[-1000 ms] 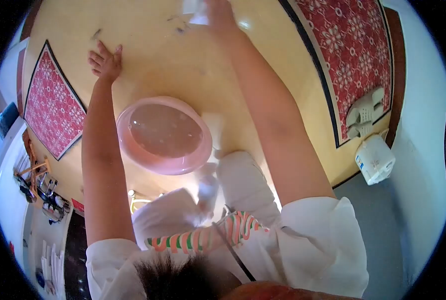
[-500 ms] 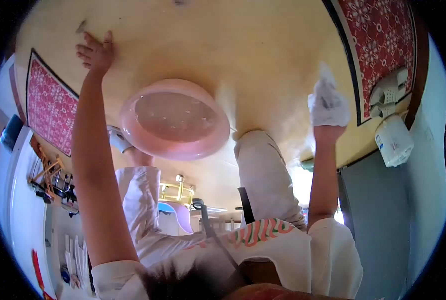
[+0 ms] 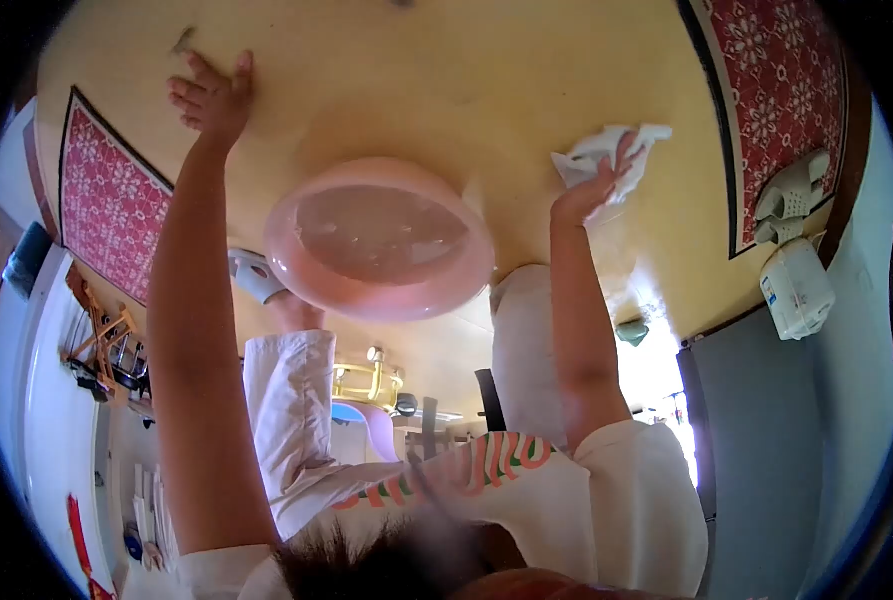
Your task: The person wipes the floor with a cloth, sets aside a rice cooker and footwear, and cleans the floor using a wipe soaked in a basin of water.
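My left hand point(image 3: 211, 100) has its fingers spread and holds nothing. It rests on or just over the yellowish floor point(image 3: 416, 90), close to a small dark mark point(image 3: 182, 40). My right hand point(image 3: 594, 190) is on a crumpled white cloth point(image 3: 578, 160), gripping it against the floor, as far as I can see; part of the cloth sticks out past the fingers. Between my arms stands a pink basin point(image 3: 381, 295) with cloudy water point(image 3: 376, 235) in it, touched by neither hand.
Red patterned mats point(image 3: 106, 200) lie on both sides. Grey slippers point(image 3: 791, 195) and a white plastic container point(image 3: 796, 290) are at the right. My slippered foot point(image 3: 254, 275) is beside the basin. A yellow-framed chair point(image 3: 366, 380) and a grey panel point(image 3: 756, 430) stand further off.
My right hand has swept left and turned with the white cloth, so the fingers now show on it. The basin and left hand appear slightly further right as the view shifts.
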A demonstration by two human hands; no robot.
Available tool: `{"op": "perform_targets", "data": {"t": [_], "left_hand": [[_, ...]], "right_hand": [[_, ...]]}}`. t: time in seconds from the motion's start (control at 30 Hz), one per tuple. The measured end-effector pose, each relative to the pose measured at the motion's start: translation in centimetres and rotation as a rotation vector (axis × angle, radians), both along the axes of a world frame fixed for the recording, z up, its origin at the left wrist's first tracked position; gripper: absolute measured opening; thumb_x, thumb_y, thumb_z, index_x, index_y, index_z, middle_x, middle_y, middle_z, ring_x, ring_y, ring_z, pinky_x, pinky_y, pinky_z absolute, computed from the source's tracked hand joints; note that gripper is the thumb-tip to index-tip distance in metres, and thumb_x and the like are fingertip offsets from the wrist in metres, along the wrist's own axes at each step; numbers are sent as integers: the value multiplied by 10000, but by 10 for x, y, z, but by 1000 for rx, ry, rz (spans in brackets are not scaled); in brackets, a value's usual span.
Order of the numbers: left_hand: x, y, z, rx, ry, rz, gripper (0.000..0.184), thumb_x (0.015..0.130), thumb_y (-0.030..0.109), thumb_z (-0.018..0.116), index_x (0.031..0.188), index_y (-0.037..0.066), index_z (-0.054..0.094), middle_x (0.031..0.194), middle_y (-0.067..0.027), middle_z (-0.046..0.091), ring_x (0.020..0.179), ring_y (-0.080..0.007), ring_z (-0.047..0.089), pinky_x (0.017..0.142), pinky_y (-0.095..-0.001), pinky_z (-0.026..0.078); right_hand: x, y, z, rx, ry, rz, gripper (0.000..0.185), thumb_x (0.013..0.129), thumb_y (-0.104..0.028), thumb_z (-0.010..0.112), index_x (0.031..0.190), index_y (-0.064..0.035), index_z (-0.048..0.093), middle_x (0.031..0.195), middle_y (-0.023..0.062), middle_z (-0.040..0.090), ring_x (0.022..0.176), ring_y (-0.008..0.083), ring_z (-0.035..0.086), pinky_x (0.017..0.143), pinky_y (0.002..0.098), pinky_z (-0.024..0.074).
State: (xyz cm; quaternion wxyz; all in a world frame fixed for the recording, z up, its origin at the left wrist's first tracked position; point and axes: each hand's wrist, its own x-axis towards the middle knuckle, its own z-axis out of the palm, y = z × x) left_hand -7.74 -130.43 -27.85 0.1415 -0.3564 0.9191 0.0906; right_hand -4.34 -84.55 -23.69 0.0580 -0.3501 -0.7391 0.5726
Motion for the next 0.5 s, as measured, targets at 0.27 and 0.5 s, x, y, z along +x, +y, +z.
{"op": "perform_targets", "data": {"t": [0.27, 0.5], "left_hand": [[9, 16, 13, -166, 344, -325, 832, 833, 642, 469, 1454, 161, 194, 1469, -279, 143, 1384, -401, 86, 1067, -574, 112], [2, 20, 30, -240, 469, -347, 643, 876, 413, 497, 1401, 86, 320, 1449, -213, 286, 1342, -363, 264, 1091, -480, 182]], "right_hand": [[-26, -67, 7, 38, -167, 405, 620, 921, -274, 370, 1471, -80, 156, 1549, 91, -62, 1416, 255, -121, 1113, 420, -85], [-60, -118, 5, 141, -180, 689, 564, 948, -198, 325, 1471, -85, 145, 1547, 52, -100, 1411, 173, -147, 1118, 334, -92]]}}
